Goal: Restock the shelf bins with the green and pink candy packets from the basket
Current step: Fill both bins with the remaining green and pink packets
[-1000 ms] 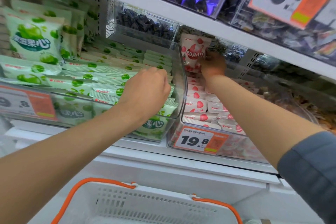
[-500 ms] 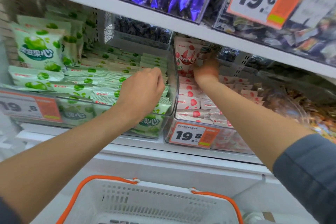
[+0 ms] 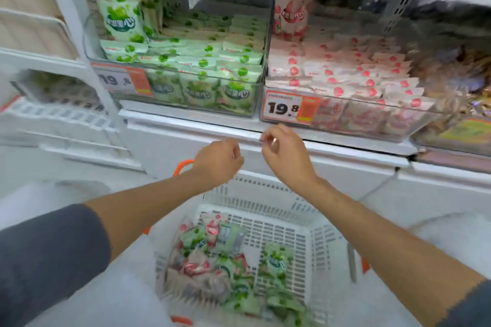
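price tag (image 3: 284,108) reading 19.8, pink packets (image 3: 345,71)

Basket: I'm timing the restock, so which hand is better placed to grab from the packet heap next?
Probably left. The left hand hovers empty almost straight above the heap of green and pink packets on the basket's left side. The right hand, also empty, hangs further right.
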Tool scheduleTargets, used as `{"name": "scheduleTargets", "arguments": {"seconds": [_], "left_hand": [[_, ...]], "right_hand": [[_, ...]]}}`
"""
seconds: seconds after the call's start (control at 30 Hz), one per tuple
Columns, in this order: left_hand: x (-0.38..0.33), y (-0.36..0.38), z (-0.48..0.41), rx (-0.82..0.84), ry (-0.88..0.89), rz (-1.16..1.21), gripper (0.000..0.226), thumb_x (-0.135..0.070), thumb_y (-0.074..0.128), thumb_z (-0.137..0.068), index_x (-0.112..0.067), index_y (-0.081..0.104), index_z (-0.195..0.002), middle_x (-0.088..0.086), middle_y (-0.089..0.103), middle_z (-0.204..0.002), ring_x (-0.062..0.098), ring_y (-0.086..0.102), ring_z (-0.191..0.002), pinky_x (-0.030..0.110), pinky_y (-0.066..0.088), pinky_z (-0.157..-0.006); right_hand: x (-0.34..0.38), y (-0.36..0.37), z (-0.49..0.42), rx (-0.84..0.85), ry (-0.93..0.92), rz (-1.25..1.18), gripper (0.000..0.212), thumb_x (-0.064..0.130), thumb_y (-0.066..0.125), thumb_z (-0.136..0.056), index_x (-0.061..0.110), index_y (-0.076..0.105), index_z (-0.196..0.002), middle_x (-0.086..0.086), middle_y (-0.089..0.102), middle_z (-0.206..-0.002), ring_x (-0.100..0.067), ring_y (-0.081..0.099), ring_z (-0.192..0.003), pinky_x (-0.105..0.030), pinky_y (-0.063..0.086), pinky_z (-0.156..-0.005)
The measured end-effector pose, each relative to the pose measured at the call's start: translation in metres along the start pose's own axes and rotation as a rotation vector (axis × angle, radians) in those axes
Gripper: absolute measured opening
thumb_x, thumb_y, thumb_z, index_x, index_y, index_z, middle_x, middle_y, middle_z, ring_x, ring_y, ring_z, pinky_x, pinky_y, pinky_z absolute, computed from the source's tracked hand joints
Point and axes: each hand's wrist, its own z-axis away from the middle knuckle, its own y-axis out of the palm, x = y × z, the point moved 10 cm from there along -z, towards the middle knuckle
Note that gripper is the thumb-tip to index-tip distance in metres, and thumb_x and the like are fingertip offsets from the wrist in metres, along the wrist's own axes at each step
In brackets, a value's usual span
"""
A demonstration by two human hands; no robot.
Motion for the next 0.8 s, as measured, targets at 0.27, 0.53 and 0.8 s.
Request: {"name": "scheduleTargets", "arguments": {"seconds": [0.27,0.53,0.8], "left_hand": [[0.146,0.168,0.033,0.758,-0.039,-0.646,0.037,-0.018,0.050,-0.098,-0.008,0.050,-0.133,0.010,0.054,-0.135,0.025,0.054,-0.121,0.035,0.046,-0.100],[0.175,0.202,0.037,0.641,0.167,-1.015,0.034,-0.004,0.052,-0.090,-0.015,0.058,-0.121,0.001,0.059,-0.118,0.022,0.050,-0.116,0.032,0.044,-0.094],[0.087,0.136,0.010,0.556,-0.081,-0.216,0.034,0.004,0.052,-0.087,-0.012,0.060,-0.117,0.005,0.057,-0.126,0.018,0.057,-0.095,0.023,0.047,-0.068]], "right_hand": [[-0.114,0.167,0.136,1.013,0.221,0.403,0.026,0.005,0.051,-0.090,0.006,0.067,-0.110,-0.015,0.066,-0.115,-0.032,0.063,-0.102,-0.043,0.055,-0.087],[-0.124,0.159,0.139,1.007,0.271,0.367,0.023,0.009,0.051,-0.094,0.007,0.065,-0.112,-0.014,0.065,-0.113,-0.029,0.064,-0.098,-0.038,0.052,-0.081],[-0.109,0.118,0.100,0.798,0.347,0.174,0.032,0.010,0.050,-0.094,0.019,0.060,-0.122,-0.002,0.058,-0.129,-0.020,0.056,-0.110,-0.032,0.046,-0.095]]}}
